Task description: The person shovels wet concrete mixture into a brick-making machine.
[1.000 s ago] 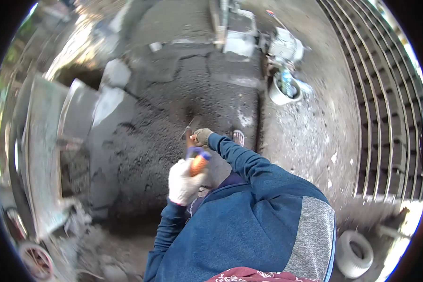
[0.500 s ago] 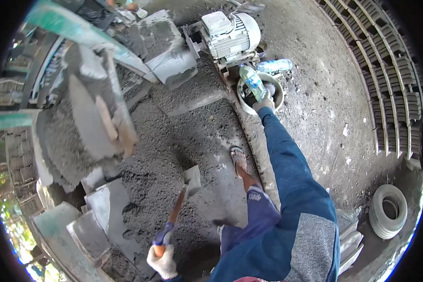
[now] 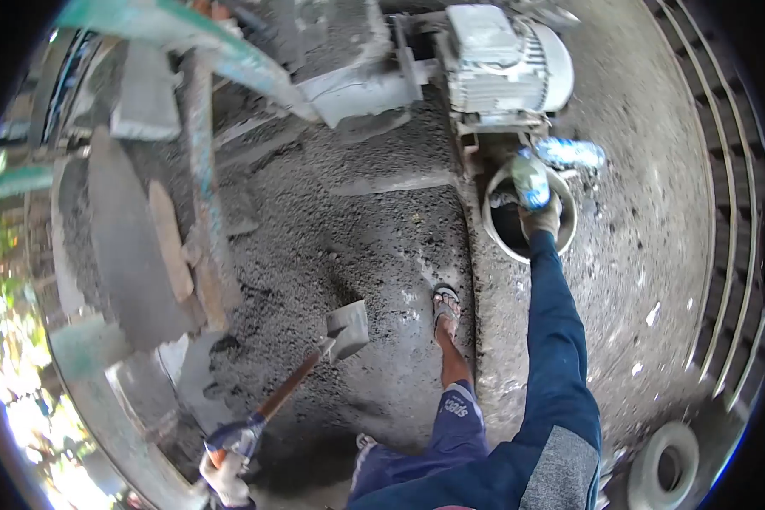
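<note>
White-gloved left hand (image 3: 223, 483) at the lower left of the frame, closed round the orange grip (image 3: 218, 458) of a shovel (image 3: 291, 387); shaft slanting up towards the centre, blade (image 3: 348, 330) at mid-frame over dark grit (image 3: 289, 246), contact hard to tell. Right hand (image 3: 542, 219), in a dull, grimy glove, right of centre, wrapped round the lower end of a plastic bottle (image 3: 532, 183) over the mouth of a bucket (image 3: 572, 212); fingertips hidden, exact hold impossible to tell. Just beyond the bucket's far rim, a second bottle (image 3: 574, 154) on its side. Pale, dusty motor (image 3: 510, 72) at upper right of centre, near both bottles. Between blade and bucket, a sandalled foot (image 3: 446, 308). Green beam (image 3: 187, 38) across the upper left, wooden plank (image 3: 170, 242) below; tyre (image 3: 646, 472) at the lower right.
</note>
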Tool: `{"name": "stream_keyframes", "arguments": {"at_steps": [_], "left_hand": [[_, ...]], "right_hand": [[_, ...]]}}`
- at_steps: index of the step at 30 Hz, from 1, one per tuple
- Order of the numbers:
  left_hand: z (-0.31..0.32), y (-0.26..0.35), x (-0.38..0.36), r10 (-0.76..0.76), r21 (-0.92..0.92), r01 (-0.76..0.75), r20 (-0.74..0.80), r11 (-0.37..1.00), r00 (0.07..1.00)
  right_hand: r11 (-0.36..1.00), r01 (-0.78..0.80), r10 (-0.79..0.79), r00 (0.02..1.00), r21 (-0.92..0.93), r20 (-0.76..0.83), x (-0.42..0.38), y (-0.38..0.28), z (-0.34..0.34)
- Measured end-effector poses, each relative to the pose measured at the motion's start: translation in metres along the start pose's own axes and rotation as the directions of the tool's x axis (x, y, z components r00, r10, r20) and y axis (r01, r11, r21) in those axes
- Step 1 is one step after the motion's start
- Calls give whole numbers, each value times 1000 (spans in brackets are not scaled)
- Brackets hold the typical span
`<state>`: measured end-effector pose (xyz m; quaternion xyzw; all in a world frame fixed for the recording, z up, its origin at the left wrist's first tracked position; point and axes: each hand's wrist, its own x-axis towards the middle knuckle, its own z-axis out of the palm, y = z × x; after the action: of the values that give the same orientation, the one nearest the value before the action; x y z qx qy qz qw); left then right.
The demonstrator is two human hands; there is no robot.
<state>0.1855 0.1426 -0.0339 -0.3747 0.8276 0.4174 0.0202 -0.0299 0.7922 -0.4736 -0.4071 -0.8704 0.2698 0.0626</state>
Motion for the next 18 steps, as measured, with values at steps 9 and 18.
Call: {"name": "stream_keyframes", "arguments": {"at_steps": [9,18], "left_hand": [[-36,-19,-5,-135,-189,117,-88,975,987],[-56,-40,-49,29,-120,-42,-109,992,994]], "right_hand": [[302,-700,-64,662,647,747,-58,-46,-78],[664,746,-243,290,-59,926,-309,-253,-62]]}}
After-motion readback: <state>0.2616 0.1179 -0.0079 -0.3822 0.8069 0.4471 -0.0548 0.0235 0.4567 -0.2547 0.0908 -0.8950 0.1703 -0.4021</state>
